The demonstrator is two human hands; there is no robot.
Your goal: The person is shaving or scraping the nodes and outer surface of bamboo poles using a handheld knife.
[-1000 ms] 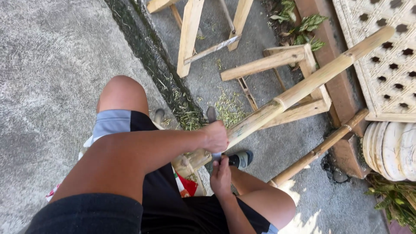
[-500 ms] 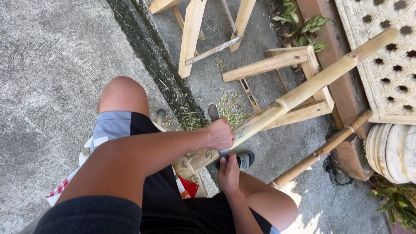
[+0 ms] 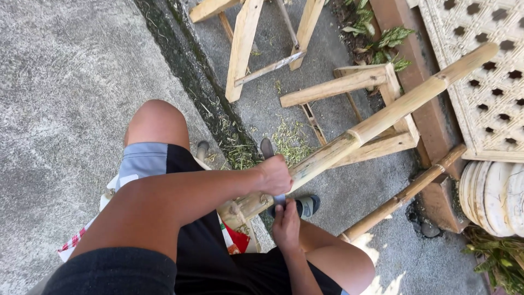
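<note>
Your hands on the bamboo pole [image 3: 376,123] — seated.
Your left hand [image 3: 274,175] grips the pole; your right hand [image 3: 286,223] clenches a blade handle beneath it.

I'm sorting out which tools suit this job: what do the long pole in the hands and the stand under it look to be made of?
The pole looks like raw bamboo: pale tan, round, with ringed joints, unvarnished. The stand seems plain sawn timber: flat, square-edged pale bars, apparently unpainted. The left hand grips the pole; the right hand sits just below it.
</note>
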